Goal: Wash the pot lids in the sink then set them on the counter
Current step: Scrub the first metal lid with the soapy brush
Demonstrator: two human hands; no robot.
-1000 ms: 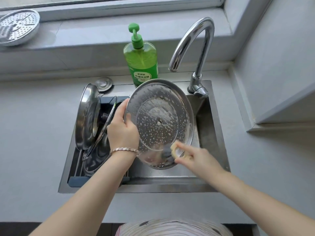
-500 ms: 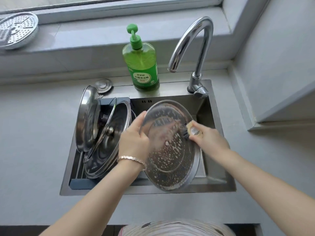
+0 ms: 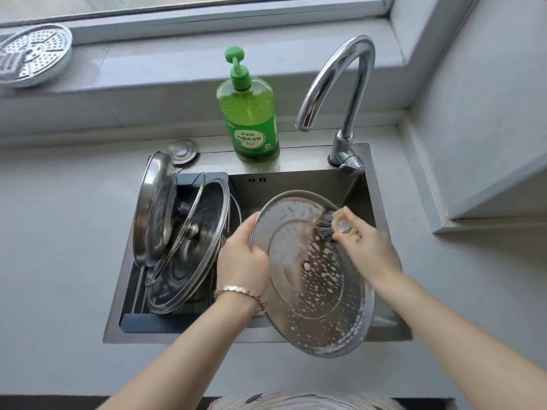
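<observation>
Head view shows us in the middle of the scrubbing step. Our left hand (image 3: 241, 258) is closed on the left rim of the soapy lid (image 3: 310, 276), which we hold tilted over the sink (image 3: 381, 232). Our right hand (image 3: 365, 247) grips a small brush (image 3: 331, 224) and presses its bristles on the upper right part of the lid. To do this step well, we think the left grip must be firm, because foam makes the steel slippery. We should move the brush in circles from the rim to the centre, also along the lower edge where foam collects. Two other lids (image 3: 189, 247) lean in the rack on the left, and the tap (image 3: 334, 84) gives no water now.
</observation>
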